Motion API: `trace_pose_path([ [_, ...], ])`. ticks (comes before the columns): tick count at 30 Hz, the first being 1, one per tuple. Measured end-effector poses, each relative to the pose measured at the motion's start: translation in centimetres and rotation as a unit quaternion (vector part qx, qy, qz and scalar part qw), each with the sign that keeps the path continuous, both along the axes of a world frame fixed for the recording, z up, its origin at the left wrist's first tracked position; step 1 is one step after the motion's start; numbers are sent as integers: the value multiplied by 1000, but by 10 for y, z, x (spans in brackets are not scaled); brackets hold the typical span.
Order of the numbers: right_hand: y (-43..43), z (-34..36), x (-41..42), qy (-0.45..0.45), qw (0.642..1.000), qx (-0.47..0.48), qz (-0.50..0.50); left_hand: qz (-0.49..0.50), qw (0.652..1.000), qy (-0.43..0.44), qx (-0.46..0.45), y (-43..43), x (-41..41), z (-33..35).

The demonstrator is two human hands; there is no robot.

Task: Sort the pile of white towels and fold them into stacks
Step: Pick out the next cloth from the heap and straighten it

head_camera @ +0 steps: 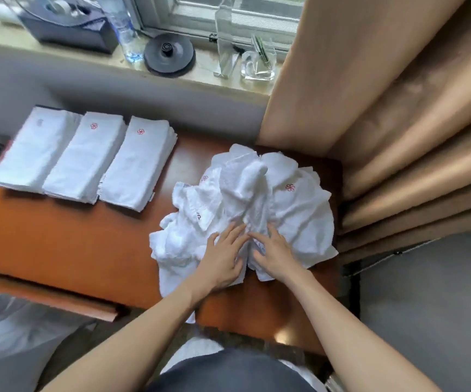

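**Left grip (223,257) and right grip (274,253) flat on the towel pile (293,213)**

Your left grip lies palm down on the near left part of the pile. Its fingers are straight and spread, point away from you, and clamp nothing. Your right grip lies just beside it, also palm down with its fingers stretched out over the cloth and nothing clamped. Its forefinger angles toward the left grip's fingertips, and the two nearly meet. A bunched ridge of towel starts at your fingertips and runs away from you to the top of the pile. You cannot tell whether either thumb is tucked under a fold.

The pile sits crumpled on the right half of the reddish-brown tabletop (59,244). One corner hangs over the near edge beside your left forearm. Red flower marks show on several of its towels. On its right the pile comes close to the tan curtain (384,108).

Three folded stacks lie side by side on the far left of the tabletop, well apart from the pile, their long edges touching or nearly so. These are the left stack (35,149), the middle stack (84,158) and the right stack (138,166). The middle and right stacks show a red flower mark near their far ends. The mark on the left stack is pale and blurred.

On the window sill (59,56) behind the tabletop stand a dark tissue box (67,28), a clear water bottle (121,26), a black round disc (169,54), a clear stand (228,38) and a glass holder (259,65) with pens in it
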State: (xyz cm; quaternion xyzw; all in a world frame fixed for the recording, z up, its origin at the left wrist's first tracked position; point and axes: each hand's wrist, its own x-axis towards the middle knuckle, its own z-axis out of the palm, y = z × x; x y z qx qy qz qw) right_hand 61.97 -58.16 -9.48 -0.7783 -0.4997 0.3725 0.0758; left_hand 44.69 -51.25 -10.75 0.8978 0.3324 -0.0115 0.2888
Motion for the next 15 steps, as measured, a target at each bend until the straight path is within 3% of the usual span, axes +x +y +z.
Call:
trace_pose_path([
  [4, 1, -12, 7, 3, 998, 14, 61, 95, 995, 4, -34, -33, 4, -1],
  [8, -2, -5, 27, 77, 993, 66, 57, 144, 989, 17, -28, -37, 17, 9],
  [15, -10, 33, 47, 128, 977, 156, 65, 213, 976, -50, 3, -42, 68, 48],
])
